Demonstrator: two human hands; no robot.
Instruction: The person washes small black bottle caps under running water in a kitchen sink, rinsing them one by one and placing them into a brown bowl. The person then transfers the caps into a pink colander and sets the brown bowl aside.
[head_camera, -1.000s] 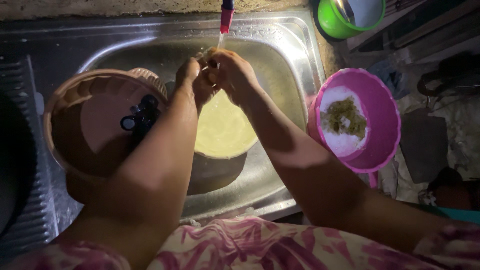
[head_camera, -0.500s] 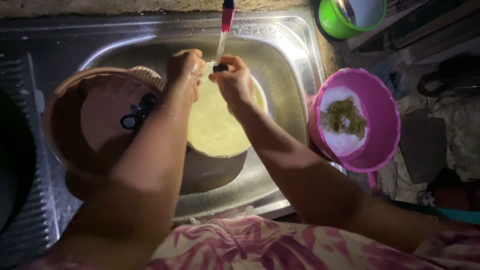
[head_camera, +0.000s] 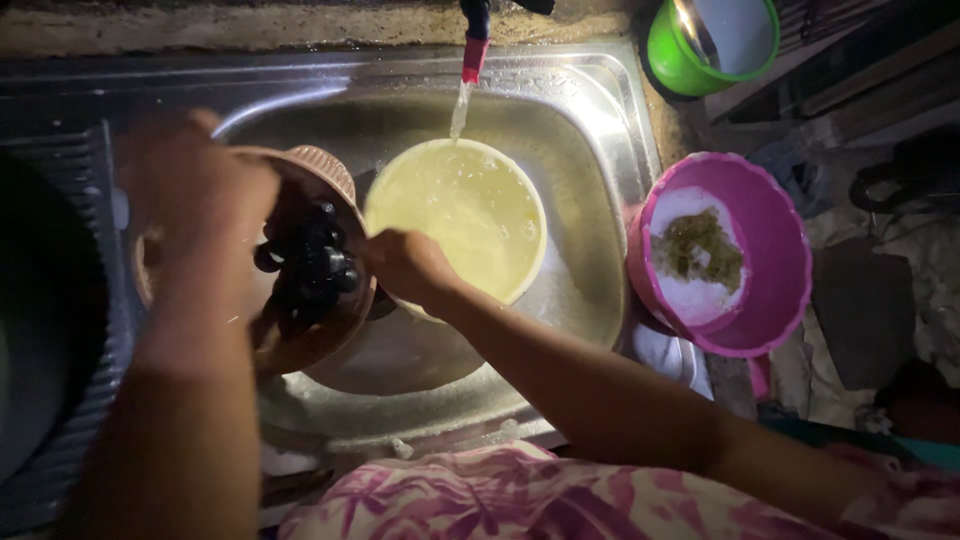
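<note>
Two hands work over the steel sink (head_camera: 590, 110): the left hand (head_camera: 195, 195), blurred, its grip impossible to tell, is at the round brown basket (head_camera: 320, 175) holding dark grapes (head_camera: 310, 270), while the right hand (head_camera: 405, 265), fingers closed, touches the bunch beside a yellowish water bowl (head_camera: 465, 205).

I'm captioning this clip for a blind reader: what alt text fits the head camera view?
Both hands, left hand and right hand, meet at a brown basket of dark round fruit over a steel sink. Tap water runs into a bowl of yellowish liquid; a pink bowl sits right.
</note>
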